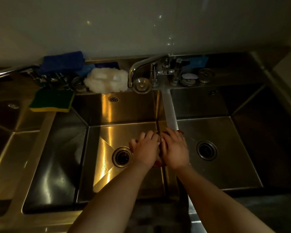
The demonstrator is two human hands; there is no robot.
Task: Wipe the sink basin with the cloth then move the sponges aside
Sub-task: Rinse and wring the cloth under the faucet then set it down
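Note:
Both my hands are pressed together low in the middle sink basin point(121, 108), against its right wall by the divider point(169, 106). My left hand point(145, 148) and my right hand point(174, 148) cover a red cloth point(158, 164). Only small red edges show under the wrist and past the right fingertips. A green and yellow sponge point(52, 100) lies on the ledge at the basin's back left corner. A blue sponge point(62, 62) leans against the wall behind it. Another blue sponge point(198, 60) sits behind the tap valves.
A curved tap point(141, 67) reaches over the back rim, with a white fluffy scrubber point(106, 79) and metal drain plugs point(141, 85) beside it. Drains point(122, 157) open in the middle basin and the right basin point(207, 150). A third basin point(7, 132) lies at the left.

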